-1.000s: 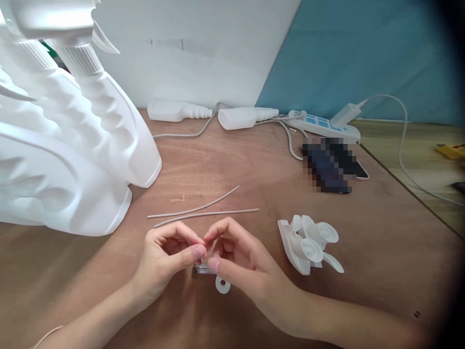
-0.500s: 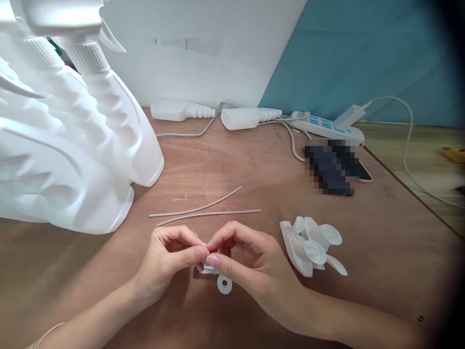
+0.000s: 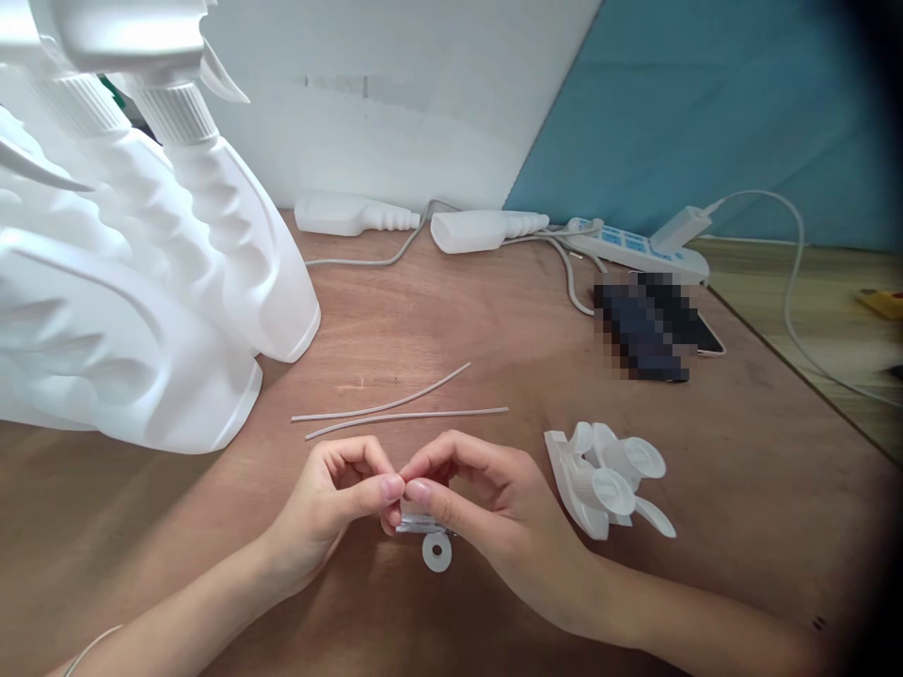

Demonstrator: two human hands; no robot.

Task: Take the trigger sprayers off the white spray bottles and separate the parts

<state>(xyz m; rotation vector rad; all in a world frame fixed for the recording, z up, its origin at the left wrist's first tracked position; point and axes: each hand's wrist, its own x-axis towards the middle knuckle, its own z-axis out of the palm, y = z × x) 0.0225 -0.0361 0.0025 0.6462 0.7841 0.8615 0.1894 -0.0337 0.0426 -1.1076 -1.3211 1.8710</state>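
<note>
Two hands meet fingertip to fingertip over a wooden table (image 3: 522,324), just above a small clear part (image 3: 418,523).
On the left hand (image 3: 342,489) and the right hand (image 3: 480,494) alike, thumb and forefinger are pinched narrow; whether something tiny sits between them, I cannot tell. The clear part lies beneath the fingertips, partly covered by the right hand, with a white ring (image 3: 437,553) just beside it on the near side. Two thin tubes, the farther one gently curved (image 3: 383,406) and the nearer one straighter (image 3: 437,414), lie beyond the hands. White sprayer heads (image 3: 596,484) lie to the right, large white spray bottles (image 3: 244,235) stand at left, and a power strip (image 3: 627,247) sits at far right.
</note>
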